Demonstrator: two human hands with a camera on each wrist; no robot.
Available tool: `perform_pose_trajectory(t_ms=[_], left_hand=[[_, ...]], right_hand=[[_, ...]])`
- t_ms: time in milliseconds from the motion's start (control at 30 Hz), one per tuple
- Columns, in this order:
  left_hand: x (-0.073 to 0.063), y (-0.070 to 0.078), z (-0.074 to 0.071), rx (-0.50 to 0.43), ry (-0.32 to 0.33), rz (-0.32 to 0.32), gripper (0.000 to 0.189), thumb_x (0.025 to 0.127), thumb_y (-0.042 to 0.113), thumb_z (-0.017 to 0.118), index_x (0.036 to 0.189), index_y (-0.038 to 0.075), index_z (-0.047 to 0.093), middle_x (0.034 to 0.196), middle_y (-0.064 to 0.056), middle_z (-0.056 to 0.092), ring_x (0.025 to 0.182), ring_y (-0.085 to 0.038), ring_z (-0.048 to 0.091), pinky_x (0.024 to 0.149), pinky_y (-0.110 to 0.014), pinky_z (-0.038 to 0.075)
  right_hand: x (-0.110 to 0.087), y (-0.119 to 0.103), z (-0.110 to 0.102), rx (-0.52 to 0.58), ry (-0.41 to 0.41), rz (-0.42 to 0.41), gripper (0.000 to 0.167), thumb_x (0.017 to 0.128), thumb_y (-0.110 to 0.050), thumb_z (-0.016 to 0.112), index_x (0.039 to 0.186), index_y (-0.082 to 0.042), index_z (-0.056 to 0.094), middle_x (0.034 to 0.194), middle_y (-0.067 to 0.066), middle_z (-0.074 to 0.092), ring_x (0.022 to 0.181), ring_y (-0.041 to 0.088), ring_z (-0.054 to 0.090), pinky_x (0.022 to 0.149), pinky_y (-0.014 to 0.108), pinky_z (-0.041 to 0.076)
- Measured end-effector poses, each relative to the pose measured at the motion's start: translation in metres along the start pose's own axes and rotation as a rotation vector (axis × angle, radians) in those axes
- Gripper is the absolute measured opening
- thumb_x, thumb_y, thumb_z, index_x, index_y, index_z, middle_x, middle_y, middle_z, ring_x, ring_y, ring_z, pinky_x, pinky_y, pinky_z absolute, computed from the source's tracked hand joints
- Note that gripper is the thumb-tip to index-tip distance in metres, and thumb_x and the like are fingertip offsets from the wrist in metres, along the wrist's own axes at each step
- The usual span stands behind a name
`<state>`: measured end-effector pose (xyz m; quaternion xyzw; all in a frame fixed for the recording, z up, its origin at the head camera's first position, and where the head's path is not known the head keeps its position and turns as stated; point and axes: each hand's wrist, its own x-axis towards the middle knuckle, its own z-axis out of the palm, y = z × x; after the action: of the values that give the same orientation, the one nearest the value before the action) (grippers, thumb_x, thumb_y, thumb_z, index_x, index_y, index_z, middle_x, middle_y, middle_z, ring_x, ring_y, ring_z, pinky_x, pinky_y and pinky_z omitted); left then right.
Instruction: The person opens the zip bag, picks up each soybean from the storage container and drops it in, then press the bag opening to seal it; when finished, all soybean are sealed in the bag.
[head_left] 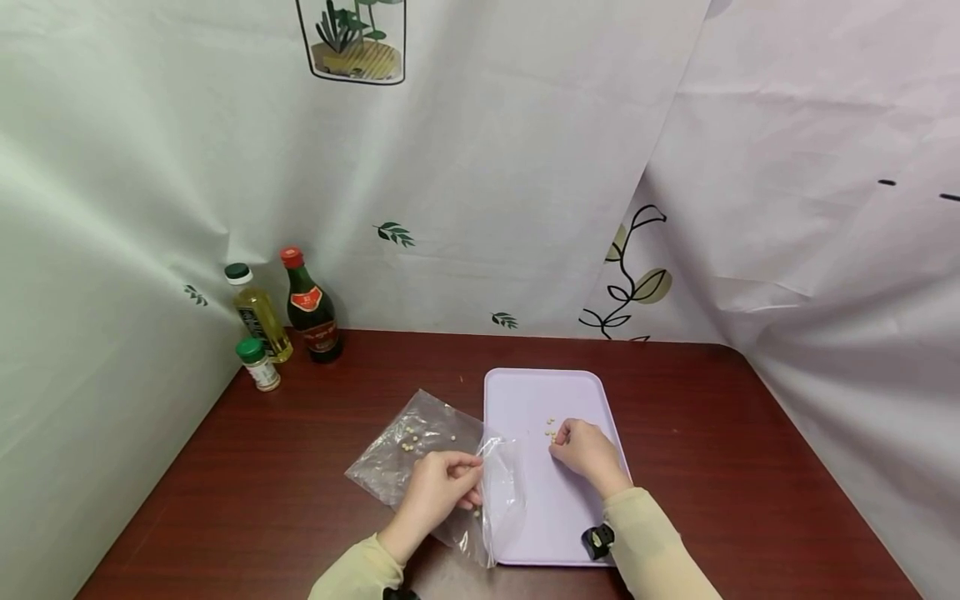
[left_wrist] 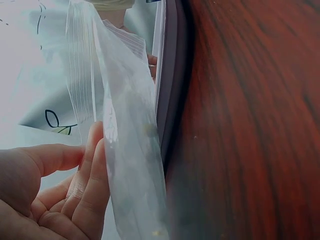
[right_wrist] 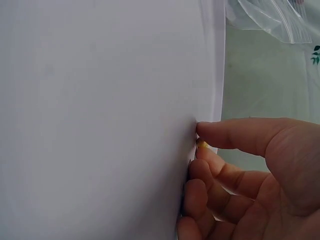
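My left hand (head_left: pixel 437 490) pinches the open edge of a clear zip bag (head_left: pixel 431 425) between thumb and fingers. In the left wrist view, the bag's ridged zip strip (left_wrist: pixel 82 65) rises above the fingertips. Several small pale yellow beans (head_left: pixel 409 439) lie inside the bag. My right hand (head_left: pixel 587 454) is low over a lilac tray (head_left: pixel 525 392), fingertips at its surface. In the right wrist view, a small yellow bean (right_wrist: pixel 201 143) shows between its thumb and index fingertip. A few more beans (head_left: pixel 550 422) lie on the tray just beyond that hand.
The bag's mouth overlaps the tray's left side. At the back left of the dark red wooden table (head_left: pixel 300 467) stand an oil bottle (head_left: pixel 261 321), a dark green bottle (head_left: pixel 311 308) with a red cap, and a green-lidded jar (head_left: pixel 258 367). A patterned cloth (head_left: pixel 487 167) hangs behind.
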<state>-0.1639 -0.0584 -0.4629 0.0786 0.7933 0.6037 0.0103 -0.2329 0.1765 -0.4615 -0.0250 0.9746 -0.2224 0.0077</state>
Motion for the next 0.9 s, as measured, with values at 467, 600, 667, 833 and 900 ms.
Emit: perform_pose_trajectory(t_ms=[467, 600, 667, 833, 900], left_hand=[[0.000, 0.001, 0.000, -0.022, 0.000, 0.005, 0.022, 0.086, 0.006, 0.066, 0.100, -0.011, 0.067, 0.063, -0.014, 0.068, 0.050, -0.019, 0.066, 0.044, -0.022, 0.055], [0.000, -0.001, -0.001, -0.038, 0.000, -0.002, 0.023, 0.086, 0.006, 0.066, 0.101, -0.011, 0.067, 0.064, -0.016, 0.068, 0.051, -0.021, 0.066, 0.045, -0.024, 0.056], [0.001, -0.002, -0.002, -0.033, 0.002, 0.002, 0.023, 0.086, 0.006, 0.066, 0.101, -0.011, 0.067, 0.064, -0.015, 0.068, 0.050, -0.020, 0.066, 0.045, -0.025, 0.056], [0.003, -0.001, -0.002, -0.011, 0.008, 0.054, 0.021, 0.086, 0.004, 0.064, 0.098, -0.013, 0.066, 0.061, -0.010, 0.068, 0.048, -0.011, 0.064, 0.044, -0.024, 0.056], [0.003, 0.001, -0.003, -0.015, 0.008, 0.064, 0.022, 0.086, 0.003, 0.063, 0.098, -0.014, 0.066, 0.060, -0.008, 0.067, 0.047, -0.009, 0.063, 0.044, -0.024, 0.056]], right_hand=[[-0.002, 0.000, -0.001, 0.027, 0.003, 0.010, 0.008, 0.074, -0.015, 0.065, 0.070, -0.014, 0.059, 0.067, 0.000, 0.058, 0.061, 0.016, 0.050, 0.052, 0.030, 0.041], [-0.006, -0.001, -0.004, 0.057, 0.008, -0.007, 0.007, 0.075, -0.015, 0.065, 0.072, -0.014, 0.059, 0.064, -0.002, 0.054, 0.058, 0.014, 0.048, 0.049, 0.028, 0.038], [-0.008, -0.003, -0.007, 0.070, 0.007, -0.013, 0.007, 0.075, -0.015, 0.065, 0.072, -0.014, 0.059, 0.062, -0.002, 0.053, 0.056, 0.014, 0.047, 0.048, 0.027, 0.037], [-0.010, -0.005, -0.011, 0.086, 0.010, -0.042, 0.008, 0.077, -0.015, 0.067, 0.074, -0.014, 0.060, 0.060, -0.004, 0.052, 0.054, 0.012, 0.046, 0.048, 0.026, 0.037], [-0.011, -0.006, -0.012, 0.099, 0.009, -0.051, 0.008, 0.078, -0.015, 0.067, 0.074, -0.014, 0.060, 0.060, -0.004, 0.052, 0.053, 0.012, 0.046, 0.048, 0.026, 0.037]])
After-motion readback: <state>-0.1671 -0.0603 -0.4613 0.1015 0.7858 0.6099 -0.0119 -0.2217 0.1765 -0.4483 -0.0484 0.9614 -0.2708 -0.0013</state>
